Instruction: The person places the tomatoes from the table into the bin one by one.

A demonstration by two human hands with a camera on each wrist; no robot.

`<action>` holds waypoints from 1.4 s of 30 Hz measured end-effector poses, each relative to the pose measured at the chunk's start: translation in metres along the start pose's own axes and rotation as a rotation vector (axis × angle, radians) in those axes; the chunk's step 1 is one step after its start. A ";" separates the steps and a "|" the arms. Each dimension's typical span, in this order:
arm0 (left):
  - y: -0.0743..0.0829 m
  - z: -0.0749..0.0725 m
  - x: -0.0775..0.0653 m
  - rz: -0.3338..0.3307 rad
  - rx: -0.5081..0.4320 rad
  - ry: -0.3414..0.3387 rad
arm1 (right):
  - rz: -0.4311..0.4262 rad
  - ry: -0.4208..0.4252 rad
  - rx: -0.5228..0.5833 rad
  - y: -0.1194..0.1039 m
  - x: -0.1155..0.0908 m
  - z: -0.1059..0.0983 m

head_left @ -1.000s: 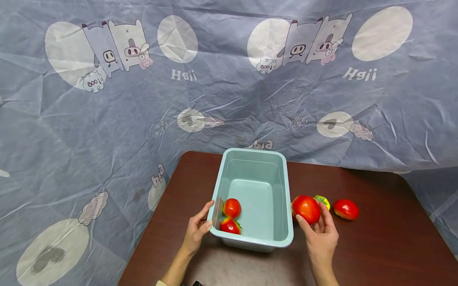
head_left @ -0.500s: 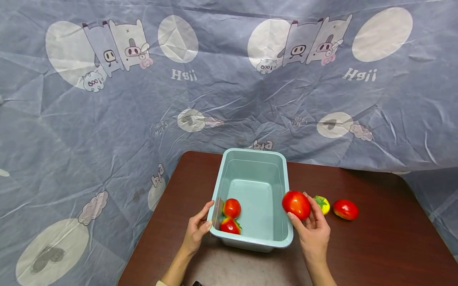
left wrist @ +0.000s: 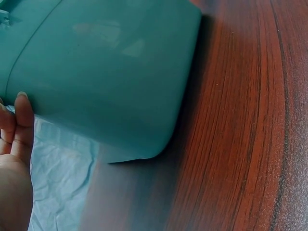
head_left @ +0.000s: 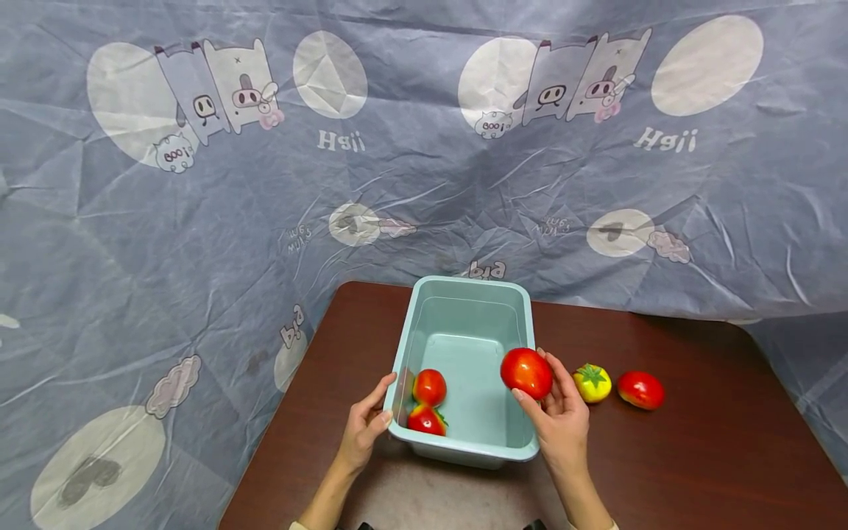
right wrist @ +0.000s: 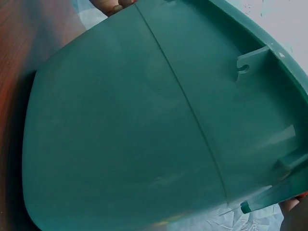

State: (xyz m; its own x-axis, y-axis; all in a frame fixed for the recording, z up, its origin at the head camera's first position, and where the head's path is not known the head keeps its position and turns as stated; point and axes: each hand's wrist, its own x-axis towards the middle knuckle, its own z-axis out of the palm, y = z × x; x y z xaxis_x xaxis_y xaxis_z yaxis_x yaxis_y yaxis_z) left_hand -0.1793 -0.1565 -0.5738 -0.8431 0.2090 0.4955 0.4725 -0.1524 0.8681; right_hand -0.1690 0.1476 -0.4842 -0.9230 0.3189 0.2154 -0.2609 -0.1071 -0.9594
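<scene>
A pale blue-green plastic bin [head_left: 530, 324] stands on the table, with a red tomato [head_left: 430, 387] and a red-and-yellow tomato [head_left: 427, 419] inside at its near left. My left hand [head_left: 361, 427] grips the bin's rim at the near left corner; the left wrist view shows its fingers against the outer wall [left wrist: 110, 72]. Between thumb and fingers, my right hand [head_left: 564, 423] holds a large shiny red tomato [head_left: 526, 373] above the bin's right side. The right wrist view is mostly filled by the bin's outside [right wrist: 106, 120], with only a bit of the right hand [right wrist: 292, 214] at its lower right.
Right of the bin, a yellow tomato [head_left: 592, 383] with green leaves and an oblong red one [head_left: 640, 389] lie on the dark brown table [head_left: 715, 442]. A grey-blue printed cloth [head_left: 424, 169] hangs behind the table and down its left side.
My right hand has carried the large red tomato leftward, from beside the bin to above its right side, uncovering the yellow tomato. The left hand and the bin have stayed put.
</scene>
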 end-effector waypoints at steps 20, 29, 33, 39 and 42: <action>0.000 0.002 0.001 0.018 -0.002 0.005 | -0.079 0.182 -0.153 0.052 0.016 -0.041; -0.001 0.004 -0.001 0.028 -0.006 0.005 | -0.071 0.246 -0.391 0.095 0.017 -0.065; 0.000 0.004 0.000 0.030 -0.014 0.004 | -0.075 0.262 -0.501 0.112 0.020 -0.074; -0.001 0.003 0.000 0.035 -0.030 0.000 | 0.008 0.230 -0.600 0.128 0.022 -0.080; -0.001 0.004 0.000 0.033 -0.031 0.002 | 0.045 0.200 -0.594 0.132 0.025 -0.080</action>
State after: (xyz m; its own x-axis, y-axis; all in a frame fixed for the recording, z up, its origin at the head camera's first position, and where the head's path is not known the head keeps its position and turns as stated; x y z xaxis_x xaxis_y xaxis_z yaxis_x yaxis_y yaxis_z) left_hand -0.1786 -0.1529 -0.5750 -0.8276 0.2018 0.5237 0.4917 -0.1894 0.8499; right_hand -0.2035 0.2169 -0.6196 -0.8438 0.5023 0.1889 0.0322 0.3988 -0.9165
